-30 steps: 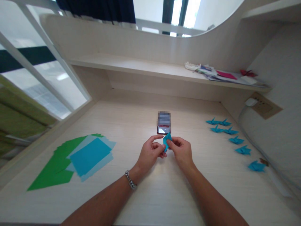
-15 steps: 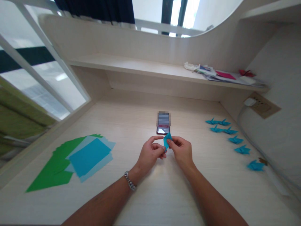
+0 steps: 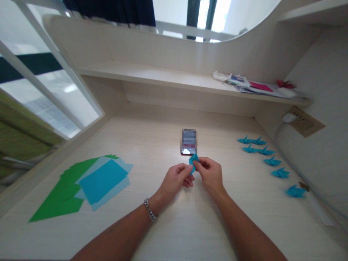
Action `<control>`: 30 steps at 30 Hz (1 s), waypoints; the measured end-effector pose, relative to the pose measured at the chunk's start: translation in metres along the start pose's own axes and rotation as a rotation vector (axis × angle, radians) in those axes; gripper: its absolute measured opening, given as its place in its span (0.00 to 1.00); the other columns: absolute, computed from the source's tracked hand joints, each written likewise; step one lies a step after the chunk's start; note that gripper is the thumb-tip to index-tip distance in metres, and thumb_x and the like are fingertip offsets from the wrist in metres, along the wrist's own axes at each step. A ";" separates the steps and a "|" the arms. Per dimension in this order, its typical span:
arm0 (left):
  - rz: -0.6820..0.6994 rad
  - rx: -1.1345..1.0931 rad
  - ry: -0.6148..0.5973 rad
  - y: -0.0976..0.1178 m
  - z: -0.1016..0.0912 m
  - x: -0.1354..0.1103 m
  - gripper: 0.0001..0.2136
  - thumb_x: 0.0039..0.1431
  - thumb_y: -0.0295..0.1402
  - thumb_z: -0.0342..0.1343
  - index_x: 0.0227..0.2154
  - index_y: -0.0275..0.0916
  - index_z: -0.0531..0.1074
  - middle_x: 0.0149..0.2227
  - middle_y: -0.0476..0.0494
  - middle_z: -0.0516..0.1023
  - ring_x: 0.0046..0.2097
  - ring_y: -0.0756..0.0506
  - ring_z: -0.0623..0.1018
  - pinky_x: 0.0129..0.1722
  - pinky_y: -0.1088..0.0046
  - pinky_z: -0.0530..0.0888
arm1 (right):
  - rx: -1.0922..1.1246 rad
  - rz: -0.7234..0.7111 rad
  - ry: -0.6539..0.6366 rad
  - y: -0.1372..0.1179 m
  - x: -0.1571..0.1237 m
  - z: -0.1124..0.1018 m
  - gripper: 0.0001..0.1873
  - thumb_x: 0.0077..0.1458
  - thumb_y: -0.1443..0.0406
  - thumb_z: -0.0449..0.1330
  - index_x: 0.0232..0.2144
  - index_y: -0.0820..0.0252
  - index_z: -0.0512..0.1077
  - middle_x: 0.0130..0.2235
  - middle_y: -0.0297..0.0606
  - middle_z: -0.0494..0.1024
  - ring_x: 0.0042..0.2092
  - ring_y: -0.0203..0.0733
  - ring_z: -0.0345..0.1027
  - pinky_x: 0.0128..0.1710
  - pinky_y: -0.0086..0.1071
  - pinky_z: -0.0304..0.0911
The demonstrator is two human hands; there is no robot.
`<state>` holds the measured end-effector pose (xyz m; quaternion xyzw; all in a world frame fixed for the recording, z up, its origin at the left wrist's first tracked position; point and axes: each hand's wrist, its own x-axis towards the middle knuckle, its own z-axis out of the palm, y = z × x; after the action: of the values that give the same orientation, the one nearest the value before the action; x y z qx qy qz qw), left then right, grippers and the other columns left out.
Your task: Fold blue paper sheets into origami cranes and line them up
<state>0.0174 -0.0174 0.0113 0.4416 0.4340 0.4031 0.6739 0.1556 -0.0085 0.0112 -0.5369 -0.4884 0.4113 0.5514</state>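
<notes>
A small folded piece of blue paper (image 3: 193,161) is pinched between both hands above the pale wooden desk (image 3: 152,145). My left hand (image 3: 175,180), with a metal bracelet on its wrist, grips the paper's lower left side with closed fingers. My right hand (image 3: 210,174) pinches its right edge between thumb and forefinger. Just beyond the paper, a phone (image 3: 189,141) lies flat on the desk.
A stack of blue and green paper sheets (image 3: 89,183) lies at the left. Several finished blue origami cranes (image 3: 272,161) line the desk's right side. A shelf above holds papers (image 3: 255,87). A wall socket with a cable (image 3: 295,119) is at the right.
My left hand's fingers have curled in closer around the paper, and both hands have shifted slightly. The paper stays between them.
</notes>
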 end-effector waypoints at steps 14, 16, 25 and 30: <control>-0.032 0.051 -0.145 0.002 -0.003 -0.002 0.10 0.53 0.36 0.58 0.24 0.34 0.70 0.21 0.44 0.75 0.21 0.51 0.73 0.23 0.75 0.68 | 0.020 0.048 -0.005 -0.002 0.001 -0.003 0.12 0.44 0.61 0.65 0.32 0.63 0.79 0.27 0.38 0.80 0.27 0.40 0.70 0.29 0.33 0.66; -0.044 0.005 -0.144 0.002 -0.004 -0.002 0.09 0.52 0.35 0.58 0.23 0.34 0.69 0.22 0.44 0.75 0.22 0.50 0.73 0.24 0.74 0.69 | 0.027 0.042 -0.021 -0.002 0.000 -0.003 0.12 0.44 0.61 0.65 0.31 0.63 0.79 0.27 0.38 0.80 0.27 0.39 0.70 0.29 0.33 0.67; 0.105 0.124 -0.067 0.004 -0.006 0.001 0.12 0.53 0.37 0.58 0.21 0.35 0.71 0.20 0.46 0.73 0.21 0.52 0.70 0.23 0.76 0.66 | 0.096 0.081 -0.085 -0.001 -0.003 0.003 0.10 0.43 0.61 0.66 0.29 0.62 0.78 0.27 0.37 0.79 0.27 0.40 0.71 0.29 0.33 0.67; 0.052 0.068 -0.083 0.000 -0.009 0.002 0.13 0.53 0.38 0.58 0.21 0.34 0.72 0.21 0.44 0.74 0.21 0.51 0.71 0.23 0.75 0.66 | 0.149 0.103 -0.148 0.001 -0.002 0.002 0.11 0.42 0.62 0.66 0.29 0.62 0.78 0.28 0.38 0.80 0.28 0.41 0.72 0.30 0.34 0.68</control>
<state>0.0088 -0.0135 0.0092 0.4918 0.4076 0.3867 0.6652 0.1532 -0.0099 0.0103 -0.4870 -0.4676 0.5128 0.5303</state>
